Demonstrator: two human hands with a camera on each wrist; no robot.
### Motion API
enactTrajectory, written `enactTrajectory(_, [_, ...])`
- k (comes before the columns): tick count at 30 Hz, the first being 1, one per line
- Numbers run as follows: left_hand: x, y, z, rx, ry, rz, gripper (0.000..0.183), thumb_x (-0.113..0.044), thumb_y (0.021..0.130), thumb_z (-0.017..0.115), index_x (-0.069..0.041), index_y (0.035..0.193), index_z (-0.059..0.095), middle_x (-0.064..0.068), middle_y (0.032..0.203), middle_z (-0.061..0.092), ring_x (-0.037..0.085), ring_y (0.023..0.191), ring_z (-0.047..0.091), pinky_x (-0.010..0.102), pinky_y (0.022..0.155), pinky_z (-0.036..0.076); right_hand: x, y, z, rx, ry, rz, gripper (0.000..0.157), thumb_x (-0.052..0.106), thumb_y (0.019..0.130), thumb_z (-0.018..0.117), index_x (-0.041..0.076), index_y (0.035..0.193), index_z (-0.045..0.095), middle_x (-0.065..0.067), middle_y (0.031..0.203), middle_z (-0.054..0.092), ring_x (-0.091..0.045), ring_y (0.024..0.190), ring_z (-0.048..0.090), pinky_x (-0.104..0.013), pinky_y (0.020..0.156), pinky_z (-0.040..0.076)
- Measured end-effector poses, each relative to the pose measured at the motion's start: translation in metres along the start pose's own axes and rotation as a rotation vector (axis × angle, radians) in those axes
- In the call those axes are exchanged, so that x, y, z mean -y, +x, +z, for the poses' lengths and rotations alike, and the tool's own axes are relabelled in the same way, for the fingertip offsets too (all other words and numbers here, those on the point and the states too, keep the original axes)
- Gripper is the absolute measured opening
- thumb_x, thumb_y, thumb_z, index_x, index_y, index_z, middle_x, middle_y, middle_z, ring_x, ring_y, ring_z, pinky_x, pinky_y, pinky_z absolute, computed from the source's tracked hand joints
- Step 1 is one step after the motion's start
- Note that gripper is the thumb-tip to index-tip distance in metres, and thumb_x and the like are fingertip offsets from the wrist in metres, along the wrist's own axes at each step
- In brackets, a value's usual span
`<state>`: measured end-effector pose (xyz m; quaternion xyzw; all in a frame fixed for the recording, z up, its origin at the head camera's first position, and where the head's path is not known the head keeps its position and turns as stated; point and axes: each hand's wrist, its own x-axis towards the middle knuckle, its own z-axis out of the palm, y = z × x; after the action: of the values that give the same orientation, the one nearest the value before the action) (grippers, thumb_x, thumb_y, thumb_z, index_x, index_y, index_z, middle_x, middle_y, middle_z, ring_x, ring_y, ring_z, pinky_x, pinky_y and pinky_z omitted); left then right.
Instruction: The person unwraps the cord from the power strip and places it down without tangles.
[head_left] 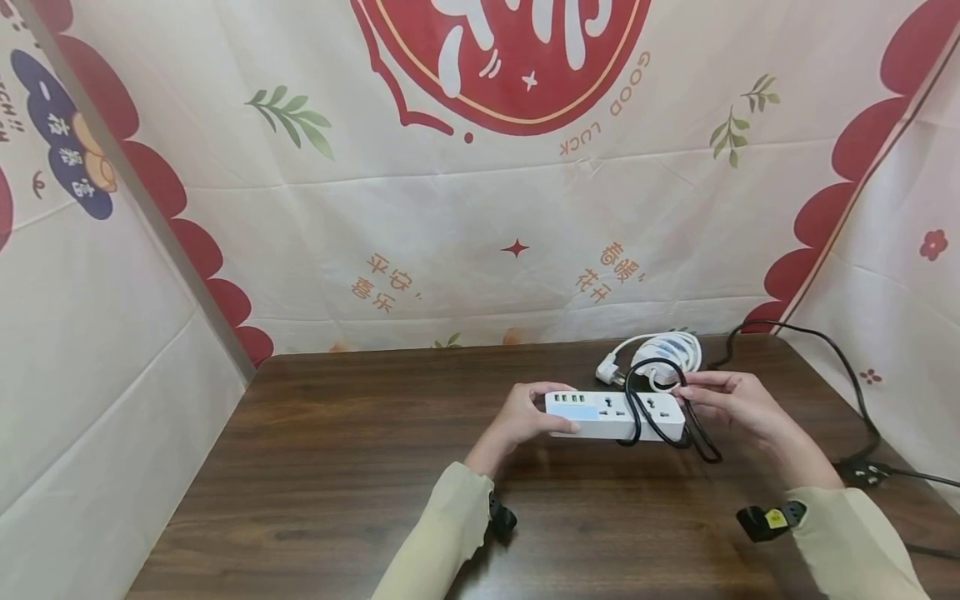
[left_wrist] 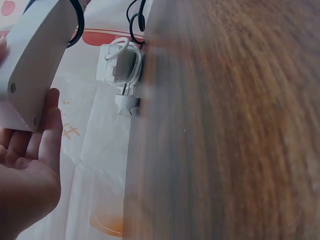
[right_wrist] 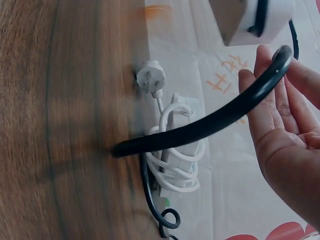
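My left hand (head_left: 525,414) grips the left end of a white power strip (head_left: 577,427), thumb on its front face and fingers behind. Raised above the table, the strip shows several sockets and small USB ports. Its black cord (head_left: 636,408) is looped around the right half, and a loop hangs off that end. At the strip's right end, my right hand (head_left: 738,404) pinches the black cord with its fingertips. From the right wrist view, the black cord (right_wrist: 200,132) arcs across in front of the palm. The left wrist view shows the fingers (left_wrist: 50,135) under the strip.
A second white power strip (head_left: 656,354) with a coiled white cord and plug (head_left: 607,368) lies at the table's back edge. Another black cable (head_left: 847,367) runs along the right side of the brown wooden table (head_left: 360,467). Printed cloth walls (head_left: 465,217) stand around the table.
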<state>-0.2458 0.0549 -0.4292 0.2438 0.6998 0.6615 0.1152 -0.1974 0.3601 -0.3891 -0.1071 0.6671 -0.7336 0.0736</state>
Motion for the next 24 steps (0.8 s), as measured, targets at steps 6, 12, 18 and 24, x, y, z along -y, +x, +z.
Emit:
enactTrajectory(6, [0.001, 0.001, 0.001, -0.024, 0.006, -0.004, 0.044, 0.001, 0.061, 0.080, -0.005, 0.102, 0.068, 0.003, 0.091, 0.069, 0.006, 0.075, 0.059, 0.021, 0.067, 0.046, 0.006, -0.005, -0.004, 0.006, 0.005, 0.008, 0.031, -0.007, 0.088, 0.051, 0.016, 0.094, 0.071, -0.005, 0.088, 0.070, -0.014, 0.082, 0.067, -0.023, 0.069, 0.051])
enactTrajectory(12, [0.002, 0.003, 0.003, -0.044, 0.017, -0.006, 0.043, -0.001, 0.061, 0.081, -0.006, 0.102, 0.068, 0.002, 0.091, 0.068, 0.006, 0.076, 0.058, 0.022, 0.069, 0.045, 0.007, -0.012, -0.009, 0.044, 0.013, -0.012, 0.032, -0.009, 0.089, 0.048, 0.012, 0.099, 0.069, -0.007, 0.091, 0.070, -0.015, 0.083, 0.067, -0.023, 0.071, 0.051])
enactTrajectory(18, [0.003, 0.004, 0.005, -0.074, 0.021, -0.011, 0.044, -0.002, 0.061, 0.081, -0.006, 0.103, 0.068, 0.001, 0.092, 0.068, 0.005, 0.075, 0.058, 0.021, 0.068, 0.045, 0.007, -0.022, -0.015, 0.061, -0.043, 0.002, 0.031, -0.007, 0.090, 0.048, 0.015, 0.100, 0.068, -0.005, 0.093, 0.070, -0.016, 0.085, 0.066, -0.023, 0.072, 0.051])
enactTrajectory(24, [0.003, 0.005, 0.006, -0.088, 0.031, -0.021, 0.044, -0.003, 0.061, 0.082, -0.007, 0.103, 0.068, 0.000, 0.092, 0.068, 0.005, 0.075, 0.058, 0.021, 0.067, 0.044, 0.007, -0.027, -0.016, 0.051, -0.129, 0.017, 0.031, -0.005, 0.090, 0.048, 0.016, 0.099, 0.069, -0.005, 0.092, 0.070, -0.016, 0.084, 0.067, -0.024, 0.072, 0.051])
